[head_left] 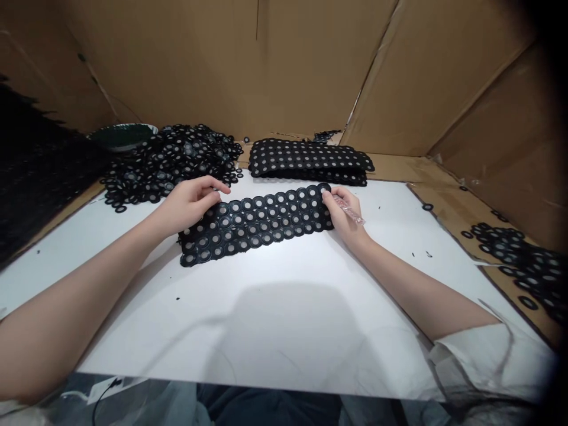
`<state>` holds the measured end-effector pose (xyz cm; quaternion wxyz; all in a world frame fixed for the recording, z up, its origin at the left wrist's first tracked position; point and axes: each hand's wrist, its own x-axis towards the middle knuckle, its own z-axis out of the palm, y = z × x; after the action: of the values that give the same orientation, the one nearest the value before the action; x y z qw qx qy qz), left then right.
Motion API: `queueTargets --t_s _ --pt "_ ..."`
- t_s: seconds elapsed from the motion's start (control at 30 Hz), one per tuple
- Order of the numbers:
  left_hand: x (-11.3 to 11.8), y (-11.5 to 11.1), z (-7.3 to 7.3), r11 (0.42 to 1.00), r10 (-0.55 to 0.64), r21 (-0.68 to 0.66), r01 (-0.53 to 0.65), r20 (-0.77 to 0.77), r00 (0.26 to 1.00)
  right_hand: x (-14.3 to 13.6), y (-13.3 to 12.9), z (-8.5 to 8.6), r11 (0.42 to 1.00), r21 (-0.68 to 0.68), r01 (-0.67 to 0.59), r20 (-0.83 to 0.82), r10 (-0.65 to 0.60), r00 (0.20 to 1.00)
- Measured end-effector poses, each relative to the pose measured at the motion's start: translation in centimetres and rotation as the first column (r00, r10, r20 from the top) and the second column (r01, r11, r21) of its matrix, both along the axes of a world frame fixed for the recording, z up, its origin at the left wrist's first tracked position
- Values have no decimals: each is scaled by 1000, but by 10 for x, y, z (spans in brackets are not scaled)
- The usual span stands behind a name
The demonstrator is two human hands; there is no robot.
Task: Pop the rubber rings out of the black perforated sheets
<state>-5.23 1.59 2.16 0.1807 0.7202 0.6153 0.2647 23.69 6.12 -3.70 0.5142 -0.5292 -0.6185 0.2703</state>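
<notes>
The right hand (346, 216) pinched one end of the ring sheet (261, 219) mid-table; the left hand (186, 204) curled loosely at the other, its grip unclear. A tug could have torn the joined rings.

Both hands (195, 204) (341, 207) hold a black sheet of joined rings (257, 222) above a white tabletop (275, 307).

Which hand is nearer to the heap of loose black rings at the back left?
Left. The left hand is just in front of the heap, at the left end of the ring sheet; the right hand is well to its right, at the sheet's other end.
</notes>
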Motion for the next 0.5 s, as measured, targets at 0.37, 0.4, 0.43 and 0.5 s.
queueTargets --t_s 0.37,0.4,0.43,0.5 --pt "-1 0 -2 998 -54 11 54 -7 998 0 0 2 999 3 35 -26 -35 999" --pt "-1 0 -1 998 -61 7 61 -7 998 0 0 2 999 -22 31 -32 -32 999" --pt "0 -1 -1 997 -71 3 71 -8 997 0 1 1 998 -52 24 -33 -25 999" --pt "1 -1 0 995 -102 -18 101 -23 995 0 1 -1 997 -83 5 -11 -6 1000"
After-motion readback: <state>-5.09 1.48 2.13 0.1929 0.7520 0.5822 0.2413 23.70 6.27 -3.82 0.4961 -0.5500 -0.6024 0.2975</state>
